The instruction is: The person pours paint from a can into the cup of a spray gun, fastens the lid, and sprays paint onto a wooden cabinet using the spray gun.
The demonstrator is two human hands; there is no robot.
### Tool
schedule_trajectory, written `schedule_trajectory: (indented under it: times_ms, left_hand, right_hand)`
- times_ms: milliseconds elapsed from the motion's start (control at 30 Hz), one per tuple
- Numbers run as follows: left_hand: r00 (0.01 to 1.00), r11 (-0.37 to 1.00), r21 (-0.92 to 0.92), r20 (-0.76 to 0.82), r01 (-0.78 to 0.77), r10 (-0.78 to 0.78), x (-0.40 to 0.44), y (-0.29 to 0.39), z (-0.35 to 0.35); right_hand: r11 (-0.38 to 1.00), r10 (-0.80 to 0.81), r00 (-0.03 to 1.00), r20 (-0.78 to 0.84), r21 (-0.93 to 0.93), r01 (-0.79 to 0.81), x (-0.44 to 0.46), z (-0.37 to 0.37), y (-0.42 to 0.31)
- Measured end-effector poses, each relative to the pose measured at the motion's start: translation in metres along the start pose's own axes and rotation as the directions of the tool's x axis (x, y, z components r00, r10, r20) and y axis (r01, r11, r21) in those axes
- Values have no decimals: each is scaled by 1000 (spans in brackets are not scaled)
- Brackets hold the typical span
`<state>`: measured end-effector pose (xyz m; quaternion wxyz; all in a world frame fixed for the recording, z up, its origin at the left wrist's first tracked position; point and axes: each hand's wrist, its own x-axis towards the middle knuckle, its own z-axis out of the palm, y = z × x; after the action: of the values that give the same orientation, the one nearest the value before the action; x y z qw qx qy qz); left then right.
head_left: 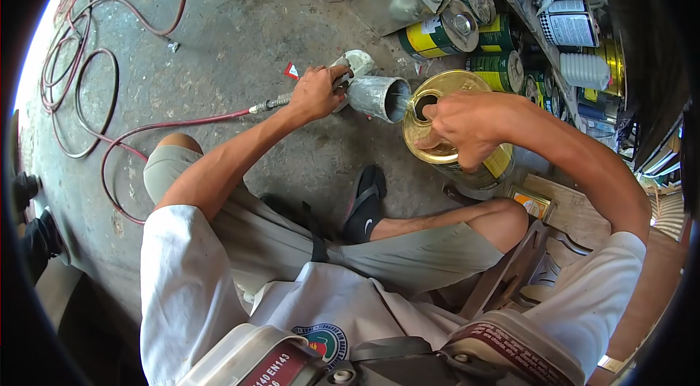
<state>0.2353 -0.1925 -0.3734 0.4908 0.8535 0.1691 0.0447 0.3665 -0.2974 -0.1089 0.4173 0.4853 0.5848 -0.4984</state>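
Observation:
My left hand (318, 93) is closed around the handle of a spray gun (341, 78), whose hose fitting comes out below the wrist. The gun's grey metal cup (368, 97) lies tilted on its side, its open mouth turned toward a large gold-topped can (452, 83). With my right hand (467, 127) I grip the top of that can, fingers curled at its round opening. The can leans toward the cup, and its opening is close to the cup's rim. Whether liquid passes between them is too small to tell.
A red air hose (182, 121) runs left across the concrete floor to looped coils. Paint cans (441, 34) and a dented metal container (397, 3) crowd the upper right beside a shelf. My sandalled foot (364, 204) is below the cup. A wooden chair (510, 269) stands lower right.

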Motion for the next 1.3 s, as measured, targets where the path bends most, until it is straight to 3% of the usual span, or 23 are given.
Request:
schedule_trajectory:
  times_ms: [1300]
  left_hand:
    - [990, 997, -61, 138, 43, -34, 4, 7, 1]
  right_hand:
    - [995, 32, 997, 70, 89, -38, 1, 1, -4]
